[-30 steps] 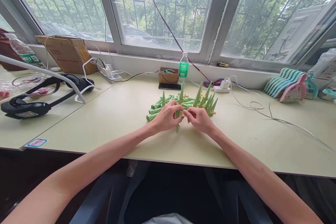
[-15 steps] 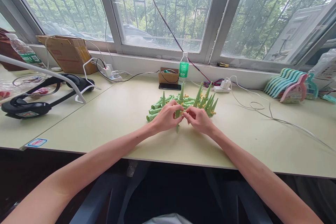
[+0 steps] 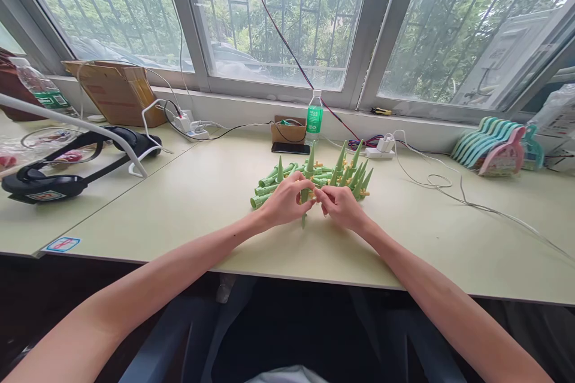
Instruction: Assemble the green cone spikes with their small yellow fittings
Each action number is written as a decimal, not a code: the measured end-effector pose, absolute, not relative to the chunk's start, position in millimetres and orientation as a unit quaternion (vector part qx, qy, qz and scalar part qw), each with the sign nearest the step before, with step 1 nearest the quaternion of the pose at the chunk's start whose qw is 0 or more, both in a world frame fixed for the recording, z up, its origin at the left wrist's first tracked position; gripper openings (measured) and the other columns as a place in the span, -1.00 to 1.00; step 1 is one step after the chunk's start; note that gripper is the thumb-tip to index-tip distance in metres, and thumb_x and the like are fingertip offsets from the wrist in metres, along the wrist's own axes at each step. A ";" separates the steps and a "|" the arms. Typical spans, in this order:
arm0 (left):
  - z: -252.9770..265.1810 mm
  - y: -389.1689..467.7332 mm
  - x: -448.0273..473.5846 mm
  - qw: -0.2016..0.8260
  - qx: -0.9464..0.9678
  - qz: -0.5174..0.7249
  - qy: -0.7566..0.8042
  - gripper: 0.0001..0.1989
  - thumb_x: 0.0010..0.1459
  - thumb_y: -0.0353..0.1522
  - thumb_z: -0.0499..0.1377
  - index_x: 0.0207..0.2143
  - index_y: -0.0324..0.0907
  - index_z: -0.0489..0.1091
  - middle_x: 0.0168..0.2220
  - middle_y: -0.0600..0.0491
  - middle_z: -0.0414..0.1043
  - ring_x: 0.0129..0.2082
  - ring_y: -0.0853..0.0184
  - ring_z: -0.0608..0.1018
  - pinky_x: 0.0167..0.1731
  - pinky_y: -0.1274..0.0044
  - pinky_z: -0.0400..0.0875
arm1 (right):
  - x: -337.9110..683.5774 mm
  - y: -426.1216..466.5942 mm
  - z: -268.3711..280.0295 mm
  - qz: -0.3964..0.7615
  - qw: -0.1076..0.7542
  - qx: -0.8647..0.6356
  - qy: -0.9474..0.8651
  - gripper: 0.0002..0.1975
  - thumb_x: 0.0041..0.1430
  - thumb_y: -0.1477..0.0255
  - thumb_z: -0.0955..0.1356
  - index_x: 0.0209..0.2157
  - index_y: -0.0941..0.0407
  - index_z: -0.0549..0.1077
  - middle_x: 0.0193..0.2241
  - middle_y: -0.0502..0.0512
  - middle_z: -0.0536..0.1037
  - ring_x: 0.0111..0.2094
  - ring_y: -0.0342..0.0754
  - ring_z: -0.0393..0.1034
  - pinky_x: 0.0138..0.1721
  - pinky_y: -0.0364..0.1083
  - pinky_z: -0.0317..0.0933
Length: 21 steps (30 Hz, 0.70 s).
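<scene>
My left hand [image 3: 287,200] is closed around a green pointed plastic piece [image 3: 304,196], which stands nearly upright with its lower tip showing below the fingers. My right hand [image 3: 339,203] meets it from the right, thumb and forefinger pinched on a small yellowish peg [image 3: 313,193] at the green piece's side; the fingers mostly cover the peg. Just behind both hands lies a cluster of green plastic parts: tubes [image 3: 259,199] on the left and several upright cones [image 3: 340,163] with yellow pegs on the right.
Behind the parts are a phone [image 3: 290,148], a small cardboard box [image 3: 287,131] and a green-labelled bottle [image 3: 315,114]. A black headset [image 3: 49,184] lies at left. On the right, a white cable [image 3: 462,185] crosses the table [image 3: 449,239] near pastel hangers [image 3: 489,146].
My right hand has shifted very slightly at the peg. The left hand and the green piece stay in nearly the same place.
</scene>
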<state>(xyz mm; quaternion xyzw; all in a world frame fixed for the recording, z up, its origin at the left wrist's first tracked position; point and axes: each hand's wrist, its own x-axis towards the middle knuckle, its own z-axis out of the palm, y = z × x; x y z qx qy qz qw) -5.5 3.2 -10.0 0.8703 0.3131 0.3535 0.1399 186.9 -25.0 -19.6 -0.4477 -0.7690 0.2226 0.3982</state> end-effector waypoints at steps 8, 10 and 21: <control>-10.8 4.8 -6.3 0.141 0.863 0.361 0.325 -0.83 0.18 -0.31 0.21 -0.20 -0.18 0.46 -0.21 0.05 0.32 -0.58 0.53 0.35 -0.41 0.50 0.43 | 185.5 -25.1 -20.2 0.202 0.394 -0.459 -0.770 -0.47 0.35 0.07 0.22 -0.57 0.13 0.37 -0.70 -0.01 0.39 -0.63 -0.14 0.24 -0.52 -0.13 0.10; -11.4 5.5 -6.4 0.138 0.861 0.363 0.328 -0.83 0.19 -0.30 0.20 -0.19 -0.18 0.46 -0.21 0.05 0.32 -0.57 0.53 0.36 -0.42 0.50 0.43 | 184.9 -25.9 -21.0 0.199 0.390 -0.457 -0.774 -0.48 0.34 0.06 0.23 -0.56 0.13 0.39 -0.70 -0.01 0.39 -0.63 -0.14 0.24 -0.52 -0.13 0.08; -12.0 5.8 -5.3 0.139 0.858 0.374 0.324 -0.84 0.19 -0.31 0.20 -0.20 -0.17 0.45 -0.22 0.05 0.32 -0.58 0.53 0.34 -0.44 0.51 0.42 | 183.4 -25.6 -26.6 0.136 0.422 -0.489 -0.751 -0.56 0.31 0.07 0.27 -0.46 0.12 0.43 -0.71 -0.07 0.31 -0.66 -0.16 0.15 -0.54 -0.13 0.02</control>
